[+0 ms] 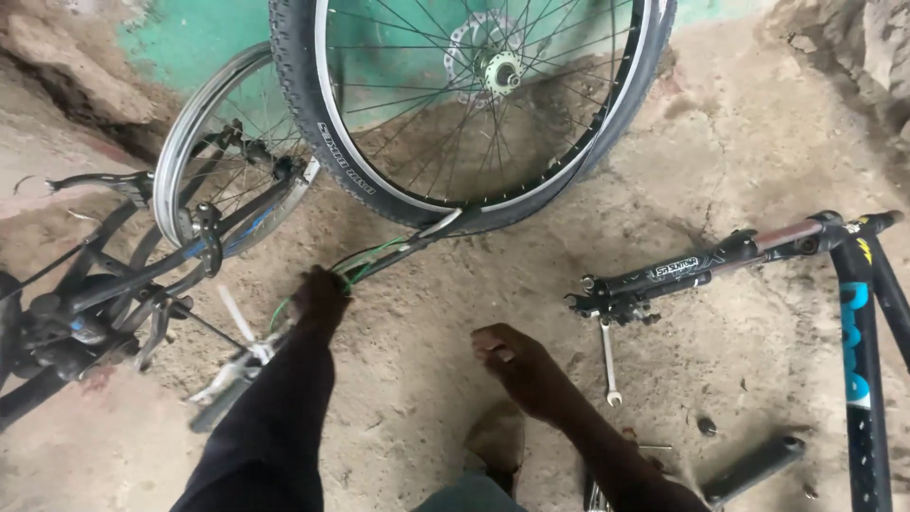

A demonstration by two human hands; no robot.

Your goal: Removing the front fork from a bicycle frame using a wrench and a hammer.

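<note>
My left hand (320, 292) reaches forward in a black sleeve and is closed around a bundle of green and white cables (374, 258) that run toward a black-tyred bicycle wheel (464, 104) leaning on the green wall. My right hand (512, 358) hovers lower, at centre, fingers curled in a loose fist, with nothing visible in it. A silver spanner (608, 362) lies on the dirt floor just right of that hand.
A bare silver rim (194, 133) and an overturned bicycle's handlebar and brake parts (114, 303) lie at the left. A black suspension fork (692, 270) joined to a black and blue frame (858, 351) lies at the right. A dark bar (754, 466) lies near the bottom.
</note>
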